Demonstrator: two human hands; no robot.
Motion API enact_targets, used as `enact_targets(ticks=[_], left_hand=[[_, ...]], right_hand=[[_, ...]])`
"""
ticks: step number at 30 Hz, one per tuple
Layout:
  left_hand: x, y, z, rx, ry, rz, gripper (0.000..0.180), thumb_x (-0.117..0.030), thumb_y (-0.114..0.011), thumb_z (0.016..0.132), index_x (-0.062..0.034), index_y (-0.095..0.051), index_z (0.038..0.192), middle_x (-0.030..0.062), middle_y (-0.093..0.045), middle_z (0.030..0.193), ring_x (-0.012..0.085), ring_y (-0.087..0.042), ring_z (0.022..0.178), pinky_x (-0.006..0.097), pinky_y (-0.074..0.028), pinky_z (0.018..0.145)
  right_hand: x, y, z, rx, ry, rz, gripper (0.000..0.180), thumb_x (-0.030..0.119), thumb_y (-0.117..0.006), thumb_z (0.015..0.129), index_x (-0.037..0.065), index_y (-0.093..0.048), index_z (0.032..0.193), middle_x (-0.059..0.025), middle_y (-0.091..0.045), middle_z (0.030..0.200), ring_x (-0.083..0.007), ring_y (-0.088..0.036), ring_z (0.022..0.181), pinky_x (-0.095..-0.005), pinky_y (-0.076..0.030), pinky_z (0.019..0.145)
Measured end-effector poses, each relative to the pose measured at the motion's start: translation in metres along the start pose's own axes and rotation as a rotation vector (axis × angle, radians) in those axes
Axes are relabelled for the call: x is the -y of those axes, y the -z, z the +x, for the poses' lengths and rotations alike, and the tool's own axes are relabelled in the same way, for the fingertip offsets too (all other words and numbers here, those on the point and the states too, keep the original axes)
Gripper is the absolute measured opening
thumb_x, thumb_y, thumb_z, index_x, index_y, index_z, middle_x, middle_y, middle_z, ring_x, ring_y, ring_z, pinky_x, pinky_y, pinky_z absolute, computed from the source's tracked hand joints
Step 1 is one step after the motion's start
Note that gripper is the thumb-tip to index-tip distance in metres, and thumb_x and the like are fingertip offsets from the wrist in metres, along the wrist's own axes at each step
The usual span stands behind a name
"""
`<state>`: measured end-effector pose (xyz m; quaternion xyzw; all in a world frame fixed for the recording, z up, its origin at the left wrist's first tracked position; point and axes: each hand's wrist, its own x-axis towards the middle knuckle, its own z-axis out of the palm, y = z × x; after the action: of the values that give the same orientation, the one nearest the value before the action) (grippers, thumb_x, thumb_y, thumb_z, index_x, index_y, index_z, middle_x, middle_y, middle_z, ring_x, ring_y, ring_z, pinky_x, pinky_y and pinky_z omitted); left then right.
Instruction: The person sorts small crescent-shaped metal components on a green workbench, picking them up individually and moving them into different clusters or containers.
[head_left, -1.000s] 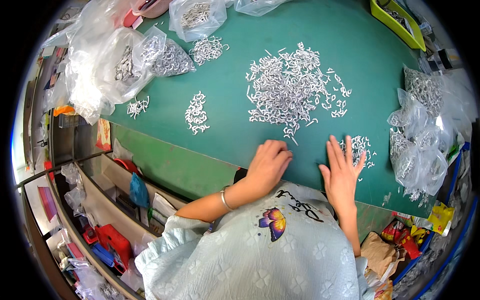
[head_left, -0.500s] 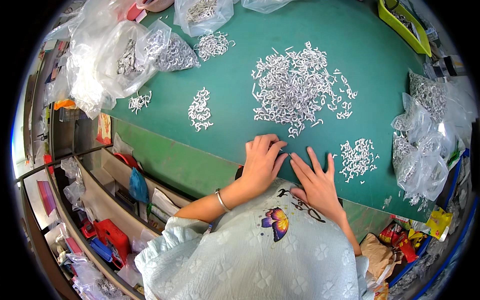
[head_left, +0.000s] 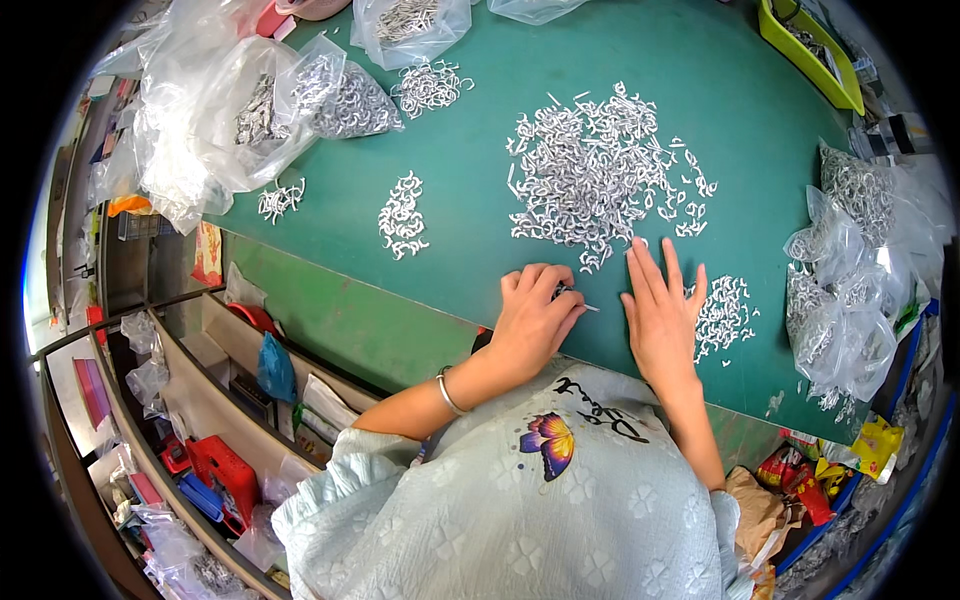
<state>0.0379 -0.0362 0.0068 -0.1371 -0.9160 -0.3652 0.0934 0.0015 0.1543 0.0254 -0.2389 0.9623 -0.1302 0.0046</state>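
At the near edge of the green table my left hand [head_left: 540, 312] has its fingers curled and pinched together. A thin silvery metal piece [head_left: 592, 308] sticks out from between its thumb and fingers; the rest of it is hidden. To its right my right hand [head_left: 660, 315] lies open, fingers stretched out over the table top. Its longest fingertips reach the lower edge of a large heap of small curved silver metal pieces [head_left: 580, 180]. A smaller pile of similar pieces [head_left: 722, 312] lies beside the right hand, against its outer side.
A small curved-piece cluster [head_left: 402, 218] lies left of the heap, with another cluster [head_left: 281, 200] farther left. Plastic bags of metal pieces [head_left: 350, 105] crowd the far left; more bags [head_left: 850, 285] line the right edge. A yellow-green tray [head_left: 815, 60] stands at the far right.
My right hand has moved right and away from me, from beside the left hand to the heap's lower edge. The left hand has shifted slightly; a thin piece now shows in its pinch.
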Motion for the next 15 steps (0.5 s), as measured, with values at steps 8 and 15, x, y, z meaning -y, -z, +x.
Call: enact_targets(ticks=[8,15], left_hand=[[-0.007,-0.01,-0.001,0.011,0.009,-0.031,0.019,-0.007,-0.075,0.074,-0.0085,-0.063,0.089,0.004,-0.055,0.101,0.0228,-0.052,0.097,0.039,-0.034,0.08],[-0.007,-0.01,0.001,0.033,-0.012,-0.002,0.023,-0.01,-0.075,0.075,-0.0089,-0.063,0.095,0.0047,-0.055,0.103,0.0238,-0.052,0.099,0.04,-0.033,0.081]], right_hand=[[0.003,0.005,-0.017,0.082,0.02,0.033,0.054,0.014,-0.062,0.088,0.004,-0.048,0.138,-0.0052,-0.039,0.15,-0.0321,-0.027,0.143,-0.0658,-0.015,0.11],[0.0,0.007,-0.048,0.205,0.179,0.219,0.064,0.024,-0.069,0.08,0.003,-0.049,0.137,-0.0083,-0.039,0.15,-0.0318,-0.027,0.144,-0.0687,-0.013,0.109]])
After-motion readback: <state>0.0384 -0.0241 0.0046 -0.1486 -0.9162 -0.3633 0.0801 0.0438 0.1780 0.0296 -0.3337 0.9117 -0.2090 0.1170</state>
